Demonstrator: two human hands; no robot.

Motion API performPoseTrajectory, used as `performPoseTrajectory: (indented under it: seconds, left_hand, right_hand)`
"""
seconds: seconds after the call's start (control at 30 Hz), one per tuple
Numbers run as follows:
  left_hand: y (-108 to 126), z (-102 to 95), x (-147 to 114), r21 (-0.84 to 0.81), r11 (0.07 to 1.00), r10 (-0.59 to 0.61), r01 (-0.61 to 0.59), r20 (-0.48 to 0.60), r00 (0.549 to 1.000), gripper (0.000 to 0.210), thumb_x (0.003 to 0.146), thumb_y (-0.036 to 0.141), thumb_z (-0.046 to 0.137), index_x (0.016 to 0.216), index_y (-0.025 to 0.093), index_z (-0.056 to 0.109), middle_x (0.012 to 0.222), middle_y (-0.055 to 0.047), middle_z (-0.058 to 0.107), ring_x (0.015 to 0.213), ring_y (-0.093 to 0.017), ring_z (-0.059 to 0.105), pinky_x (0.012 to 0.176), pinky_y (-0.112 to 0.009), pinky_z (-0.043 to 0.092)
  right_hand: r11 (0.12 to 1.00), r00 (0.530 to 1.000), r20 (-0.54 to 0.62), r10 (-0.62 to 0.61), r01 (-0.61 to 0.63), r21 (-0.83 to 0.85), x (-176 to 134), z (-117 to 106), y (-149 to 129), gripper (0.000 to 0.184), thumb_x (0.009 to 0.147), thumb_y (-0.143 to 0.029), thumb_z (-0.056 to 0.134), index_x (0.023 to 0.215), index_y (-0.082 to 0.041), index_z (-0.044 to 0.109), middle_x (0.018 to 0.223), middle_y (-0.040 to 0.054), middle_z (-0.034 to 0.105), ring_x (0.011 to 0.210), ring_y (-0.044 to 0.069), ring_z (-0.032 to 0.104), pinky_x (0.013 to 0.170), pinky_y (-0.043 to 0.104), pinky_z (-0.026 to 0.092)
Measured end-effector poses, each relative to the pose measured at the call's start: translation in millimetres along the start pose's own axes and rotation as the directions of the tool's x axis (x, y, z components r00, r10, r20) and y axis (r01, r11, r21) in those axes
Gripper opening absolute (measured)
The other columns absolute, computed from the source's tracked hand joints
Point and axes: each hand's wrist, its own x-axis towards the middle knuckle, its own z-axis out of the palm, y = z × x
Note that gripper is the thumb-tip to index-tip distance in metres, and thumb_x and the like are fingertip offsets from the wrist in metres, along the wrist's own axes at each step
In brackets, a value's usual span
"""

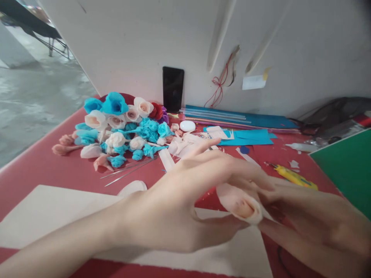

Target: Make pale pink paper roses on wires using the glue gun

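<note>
A pale pink paper flower (242,206), rolled with an open cup of petals, is held between my two hands above the red table. My left hand (197,197) has its thumb and fingers closed round the flower's left side. From the right, my right hand (313,216) pinches the flower's other side, its fingers slightly blurred. Beneath the hands lies a large cream paper sheet (69,206), and a rounded cut paper piece (133,188) rests on its far edge.
Several blue, white and pink paper flowers (116,141) are heaped at the back left, with thin wires (127,172) in front. A black phone (173,88) leans on the wall. Blue paper strips (246,137), a yellow glue gun or cutter-like tool (294,176) and a green board (348,166) lie right.
</note>
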Motion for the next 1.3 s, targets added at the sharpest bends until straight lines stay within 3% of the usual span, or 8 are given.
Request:
performPoseTrajectory:
  seconds: [0.1,0.2,0.3,0.4,0.6,0.87,1.13,1.3]
  left_hand:
    - [-7.2,2.8,0.5,-0.097,0.995,-0.045,0.033,-0.117,0.992,0.043,0.068,0.007,0.07,0.105,0.025,0.057,0.107,0.003,0.065,0.098,-0.013,0.062,0.083,-0.019,0.05]
    - [-15.0,3.1,4.1,-0.14,0.987,-0.094,0.079,-0.098,0.991,0.043,0.067,0.017,0.075,0.105,0.023,0.058,0.107,-0.001,0.065,0.104,-0.016,0.059,0.092,-0.024,0.047]
    - [-20.2,4.3,7.2,-0.219,0.969,-0.125,0.118,-0.022,0.992,0.023,0.073,0.019,0.07,0.095,0.017,0.064,0.098,-0.003,0.069,0.097,-0.017,0.062,0.093,-0.029,0.047]
    - [-20.9,6.4,7.9,-0.27,0.958,-0.119,0.102,-0.047,0.992,0.013,0.074,0.018,0.069,0.086,0.015,0.068,0.095,-0.005,0.07,0.093,-0.017,0.063,0.091,-0.029,0.048]
    - [-14.3,9.8,6.2,-0.276,0.945,-0.217,0.176,-0.128,0.968,0.005,0.071,0.016,0.071,0.076,0.014,0.071,0.095,-0.007,0.071,0.092,-0.018,0.064,0.087,-0.03,0.049]
    - [-12.6,11.5,6.4,-0.288,0.907,-0.352,0.307,-0.118,0.929,0.004,0.073,0.019,0.069,0.072,0.016,0.068,0.091,-0.004,0.071,0.091,-0.02,0.065,0.088,-0.033,0.05]
    - [-17.2,13.3,5.6,-0.302,0.898,-0.375,0.321,-0.138,0.917,0.011,0.073,0.024,0.069,0.075,0.013,0.069,0.085,-0.005,0.07,0.081,-0.016,0.063,0.083,-0.028,0.048]
    - [-16.4,13.6,6.0,-0.401,0.856,-0.395,0.326,-0.102,0.913,0.011,0.073,0.024,0.069,0.078,0.015,0.072,0.095,-0.006,0.071,0.095,-0.02,0.063,0.088,-0.029,0.046]
  right_hand:
    - [0.966,0.993,0.084,0.088,-0.105,0.235,4.7,0.7,1.6,0.006,0.076,-0.03,0.069,0.08,-0.033,0.067,0.079,-0.003,0.06,0.067,0.014,0.055,0.058,0.02,0.049]
    - [0.887,0.976,0.117,0.186,-0.218,0.406,8.4,1.3,7.0,0.015,0.075,-0.039,0.071,0.087,-0.03,0.067,0.066,-0.0023,0.058,0.054,0.009,0.051,0.047,0.013,0.042]
    - [0.882,0.973,0.132,0.191,-0.229,0.412,11.3,3.4,10.0,0.024,0.077,-0.048,0.068,0.079,-0.025,0.065,0.048,-0.0039,0.047,0.041,0.006,0.039,0.038,0.012,0.032]
    - [0.911,0.983,0.099,0.152,-0.178,0.372,12.3,7.1,10.0,0.028,0.079,-0.05,0.064,0.079,-0.022,0.064,0.046,-0.0034,0.046,0.039,0.007,0.038,0.037,0.015,0.033]
    - [0.958,0.99,-0.073,0.119,-0.095,0.27,9.4,15.5,14.8,0.037,0.073,-0.054,0.065,0.076,-0.018,0.061,0.048,-0.0032,0.041,0.041,0.01,0.041,0.035,0.02,0.036]
    - [0.918,0.975,-0.117,0.187,-0.131,0.374,9.9,27.9,4.2,0.032,0.069,-0.049,0.069,0.074,-0.018,0.059,0.049,-0.004,0.041,0.042,0.01,0.042,0.035,0.019,0.036]
    - [0.882,0.969,-0.08,0.235,-0.178,0.436,14.7,29.7,-4.1,0.019,0.072,-0.033,0.067,0.072,-0.018,0.055,0.051,-0.0056,0.046,0.041,0.004,0.04,0.041,0.013,0.037]
    - [0.818,0.981,0.123,0.151,-0.194,0.542,18.6,23.4,4.8,0.024,0.072,-0.037,0.07,0.074,-0.017,0.056,0.05,-0.0045,0.044,0.04,0.006,0.038,0.033,0.012,0.035]
